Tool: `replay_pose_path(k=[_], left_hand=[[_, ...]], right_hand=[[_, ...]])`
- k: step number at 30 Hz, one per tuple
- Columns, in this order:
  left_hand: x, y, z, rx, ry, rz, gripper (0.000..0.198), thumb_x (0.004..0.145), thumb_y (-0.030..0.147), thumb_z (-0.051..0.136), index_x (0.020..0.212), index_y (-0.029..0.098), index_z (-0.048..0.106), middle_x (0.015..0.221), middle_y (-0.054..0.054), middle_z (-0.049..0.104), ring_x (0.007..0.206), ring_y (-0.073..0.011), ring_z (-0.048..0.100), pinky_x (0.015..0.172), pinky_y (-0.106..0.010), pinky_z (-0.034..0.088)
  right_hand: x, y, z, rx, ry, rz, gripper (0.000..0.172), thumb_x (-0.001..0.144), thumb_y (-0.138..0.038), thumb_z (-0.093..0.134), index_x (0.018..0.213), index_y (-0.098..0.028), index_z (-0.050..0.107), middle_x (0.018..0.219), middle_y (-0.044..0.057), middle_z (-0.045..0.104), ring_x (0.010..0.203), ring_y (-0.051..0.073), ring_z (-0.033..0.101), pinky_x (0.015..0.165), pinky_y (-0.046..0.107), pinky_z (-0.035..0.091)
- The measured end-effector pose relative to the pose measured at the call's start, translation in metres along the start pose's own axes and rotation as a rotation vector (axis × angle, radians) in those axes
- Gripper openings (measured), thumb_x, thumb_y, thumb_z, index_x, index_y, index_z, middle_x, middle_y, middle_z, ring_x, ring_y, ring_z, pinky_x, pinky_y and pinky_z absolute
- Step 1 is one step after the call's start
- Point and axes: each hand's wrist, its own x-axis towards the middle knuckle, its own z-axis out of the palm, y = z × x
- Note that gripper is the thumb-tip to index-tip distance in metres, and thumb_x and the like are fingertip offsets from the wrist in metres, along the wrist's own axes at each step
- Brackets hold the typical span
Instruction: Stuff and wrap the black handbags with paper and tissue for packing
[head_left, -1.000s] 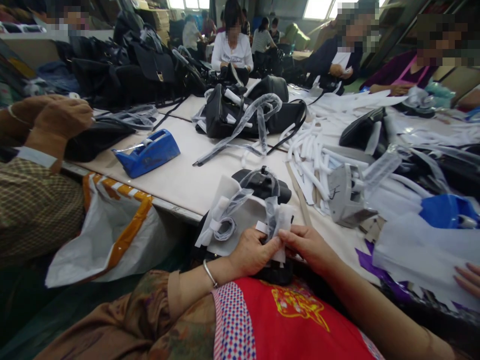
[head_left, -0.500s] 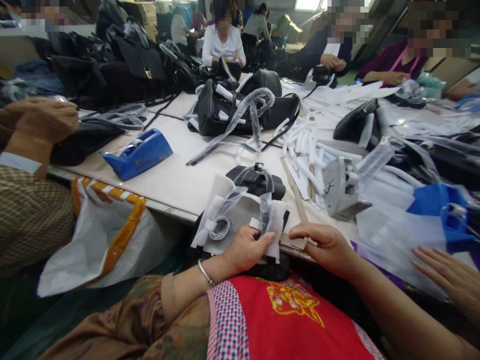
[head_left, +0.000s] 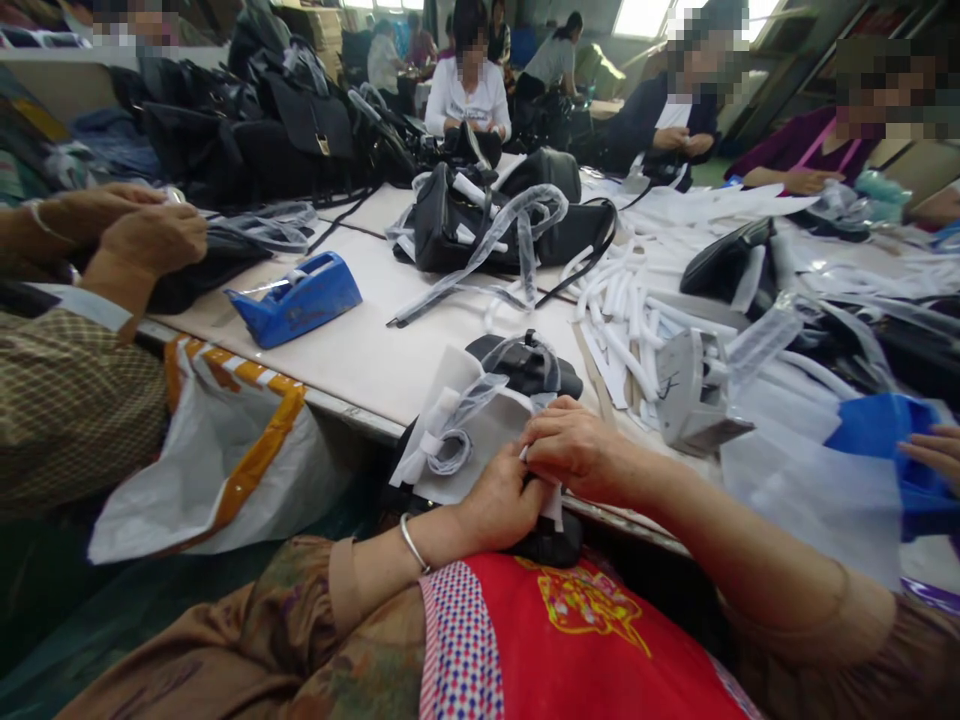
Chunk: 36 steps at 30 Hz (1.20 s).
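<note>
this is a workshop, a bag one by the look of it: black bags heaped at the far left, a long shared desk strewn with white strips and tape dispensers, workers around it, more people busy farther back near bright windows.

At the near edge of the bench, the left hand holds a black bag by its side, with a white sheet spread against it. The right hand bends over the left — a small white piece shows between their fingers. Beyond lie a blue tape dispenser, white tubes and a pale tape dispenser — more black bags sit farther back.
</note>
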Motion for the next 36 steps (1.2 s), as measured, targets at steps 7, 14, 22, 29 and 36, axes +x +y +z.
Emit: replay_pose_path(k=[7,14,22,29,36], left_hand=[[-0.001,0.007,-0.006,-0.067,-0.056,-0.125,0.030,0.084,0.034,0.063,0.104,0.012,0.066,0.096,-0.006,0.069,0.088,-0.0205,0.063,0.081,-0.032,0.051],[0.002,-0.002,0.003,-0.091,0.014,-0.129,0.022,0.092,0.028,0.054,0.089,0.014,0.070,0.090,-0.005,0.070,0.088,-0.0189,0.063,0.085,-0.031,0.050],[0.003,-0.004,0.003,-0.133,0.049,-0.101,0.018,0.090,0.024,0.055,0.084,0.015,0.071,0.090,-0.004,0.071,0.087,-0.0173,0.064,0.083,-0.029,0.051],[0.002,-0.009,0.005,-0.152,0.050,-0.115,0.020,0.090,0.027,0.057,0.079,0.014,0.068,0.082,-0.004,0.068,0.077,-0.0161,0.061,0.071,-0.028,0.050],[0.003,-0.013,0.004,-0.157,0.047,-0.071,0.020,0.088,0.025,0.056,0.076,0.013,0.065,0.074,-0.003,0.066,0.069,-0.0152,0.060,0.064,-0.027,0.048]], right_hand=[[-0.008,0.012,0.018,0.182,0.323,-0.071,0.008,0.093,-0.017,0.057,0.091,-0.017,0.065,0.084,0.008,0.072,0.083,0.018,0.066,0.079,0.035,0.047],[-0.014,0.013,0.025,0.296,0.352,0.028,0.012,0.095,-0.024,0.058,0.092,-0.020,0.068,0.084,0.006,0.075,0.081,0.018,0.069,0.090,0.040,0.048],[-0.003,0.011,-0.013,0.225,0.050,0.019,0.021,0.097,-0.023,0.054,0.111,-0.018,0.068,0.106,0.012,0.072,0.100,0.019,0.065,0.090,0.034,0.050],[0.028,-0.001,-0.034,-0.180,-0.313,-0.017,0.013,0.090,-0.022,0.063,0.082,-0.017,0.071,0.079,0.007,0.064,0.077,0.018,0.053,0.071,0.031,0.041],[0.043,-0.006,-0.025,-0.212,-0.474,-0.073,0.010,0.080,-0.010,0.068,0.072,-0.018,0.068,0.072,0.004,0.061,0.072,0.017,0.050,0.068,0.032,0.035]])
